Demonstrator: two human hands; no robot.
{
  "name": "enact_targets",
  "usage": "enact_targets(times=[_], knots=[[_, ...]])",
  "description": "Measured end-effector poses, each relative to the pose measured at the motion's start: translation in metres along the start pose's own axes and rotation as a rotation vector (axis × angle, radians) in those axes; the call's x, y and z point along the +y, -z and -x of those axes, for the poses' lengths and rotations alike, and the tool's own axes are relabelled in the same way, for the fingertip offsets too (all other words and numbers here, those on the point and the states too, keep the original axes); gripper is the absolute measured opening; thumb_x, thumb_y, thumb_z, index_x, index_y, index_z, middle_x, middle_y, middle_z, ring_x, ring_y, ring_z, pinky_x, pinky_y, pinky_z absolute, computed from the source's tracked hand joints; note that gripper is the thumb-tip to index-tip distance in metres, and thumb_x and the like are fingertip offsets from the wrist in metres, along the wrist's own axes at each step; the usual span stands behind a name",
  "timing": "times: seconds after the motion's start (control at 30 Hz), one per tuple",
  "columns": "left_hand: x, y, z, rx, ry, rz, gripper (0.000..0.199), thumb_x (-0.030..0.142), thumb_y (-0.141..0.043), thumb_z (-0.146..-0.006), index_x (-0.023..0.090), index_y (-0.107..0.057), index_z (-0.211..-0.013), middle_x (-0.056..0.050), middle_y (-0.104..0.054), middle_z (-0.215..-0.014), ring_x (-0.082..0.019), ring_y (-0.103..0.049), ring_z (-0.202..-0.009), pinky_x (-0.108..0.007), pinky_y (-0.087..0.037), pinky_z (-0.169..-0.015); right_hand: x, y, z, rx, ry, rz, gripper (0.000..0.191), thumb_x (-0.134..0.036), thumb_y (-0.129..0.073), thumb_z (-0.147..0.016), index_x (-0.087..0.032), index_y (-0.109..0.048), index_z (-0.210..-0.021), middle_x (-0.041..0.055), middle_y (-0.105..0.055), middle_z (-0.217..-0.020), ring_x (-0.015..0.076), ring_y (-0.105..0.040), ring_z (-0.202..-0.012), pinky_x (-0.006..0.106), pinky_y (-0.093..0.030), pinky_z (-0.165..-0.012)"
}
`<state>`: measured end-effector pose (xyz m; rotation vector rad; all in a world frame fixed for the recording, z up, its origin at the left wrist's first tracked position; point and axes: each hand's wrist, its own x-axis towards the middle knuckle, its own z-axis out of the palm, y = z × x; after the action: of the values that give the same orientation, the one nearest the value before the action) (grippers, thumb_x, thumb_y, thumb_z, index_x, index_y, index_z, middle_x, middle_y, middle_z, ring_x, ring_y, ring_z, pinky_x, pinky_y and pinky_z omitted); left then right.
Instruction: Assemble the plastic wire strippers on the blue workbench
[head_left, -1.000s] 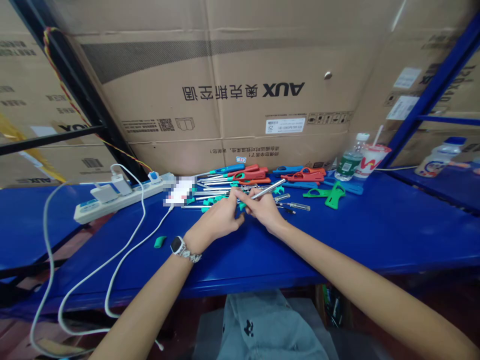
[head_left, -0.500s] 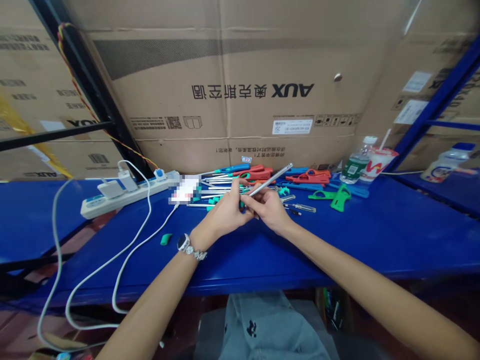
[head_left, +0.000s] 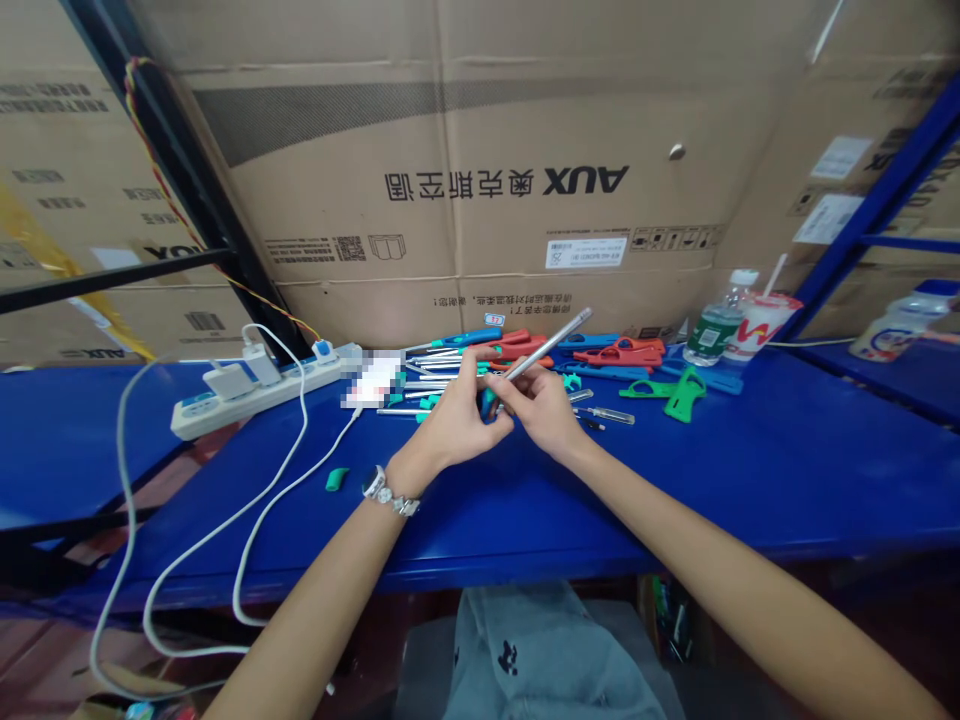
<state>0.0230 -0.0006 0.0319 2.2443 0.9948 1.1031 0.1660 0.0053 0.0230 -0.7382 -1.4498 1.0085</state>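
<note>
My right hand [head_left: 551,408] pinches a thin silver metal tube [head_left: 551,343], which slants up to the right over the table. Near the tube's lower end is my left hand [head_left: 469,412], its thumb and forefinger spread apart. A small teal piece [head_left: 488,400] shows in the gap between them; whether it joins the tube I cannot tell. The other fingers of the left hand are mostly hidden. Behind both hands lie several silver rods [head_left: 437,386] with teal ends, partly covered by the hands.
Red plastic handles [head_left: 622,354] and green ones [head_left: 684,395] lie to the right, near a water bottle [head_left: 710,325] and a lidded cup [head_left: 757,328]. On the left are a power strip [head_left: 247,402], white cables [head_left: 289,480] and a short green piece [head_left: 337,479]. Cartons stand behind.
My left thumb and forefinger have moved apart near the tube's lower end. The tube, still in my right hand, sits slightly higher and further right.
</note>
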Motion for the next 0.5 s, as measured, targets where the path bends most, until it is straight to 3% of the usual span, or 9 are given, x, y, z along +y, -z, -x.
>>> enact_targets(times=[0.13,0.3,0.37,0.5], knots=[[-0.002,0.012,0.002,-0.019,-0.113,-0.165,0.075,0.025,-0.067,-0.081,0.019,-0.032,-0.147,-0.011,-0.066,-0.112,-0.024,-0.065,-0.096,-0.037,-0.050,-0.084,-0.003,0.014,-0.004,0.156,0.023,0.021,0.042,-0.061,-0.075,-0.076,-0.023,-0.059,-0.070,-0.0025,-0.057,-0.055,0.0135,-0.051,-0.051,0.028,-0.041,-0.052],[-0.012,0.030,0.005,-0.167,0.053,-0.506,0.022,0.029,-0.056,-0.091,0.018,-0.061,-0.109,-0.008,-0.069,-0.087,-0.025,-0.064,-0.076,-0.036,-0.046,-0.070,-0.005,0.022,-0.002,0.235,0.031,0.015,0.042,-0.062,-0.073,-0.077,-0.023,-0.058,-0.071,-0.0030,-0.055,-0.055,0.0130,-0.049,-0.052,0.028,-0.041,-0.054],[-0.014,0.030,0.005,-0.216,0.072,-0.511,0.016,0.029,-0.052,-0.094,0.017,-0.062,-0.101,-0.009,-0.070,-0.085,-0.025,-0.064,-0.074,-0.035,-0.045,-0.068,-0.006,0.021,-0.001,0.239,0.043,0.031,0.042,-0.062,-0.073,-0.077,-0.023,-0.057,-0.072,-0.0033,-0.054,-0.056,0.0133,-0.050,-0.053,0.029,-0.042,-0.056],[-0.012,0.023,0.007,-0.228,0.095,-0.388,0.019,0.028,-0.050,-0.095,0.017,-0.063,-0.102,-0.009,-0.071,-0.085,-0.023,-0.064,-0.071,-0.034,-0.046,-0.068,-0.006,0.020,0.000,0.189,0.042,0.039,0.042,-0.062,-0.074,-0.074,-0.024,-0.057,-0.074,-0.0040,-0.053,-0.057,0.0134,-0.050,-0.054,0.029,-0.043,-0.057]])
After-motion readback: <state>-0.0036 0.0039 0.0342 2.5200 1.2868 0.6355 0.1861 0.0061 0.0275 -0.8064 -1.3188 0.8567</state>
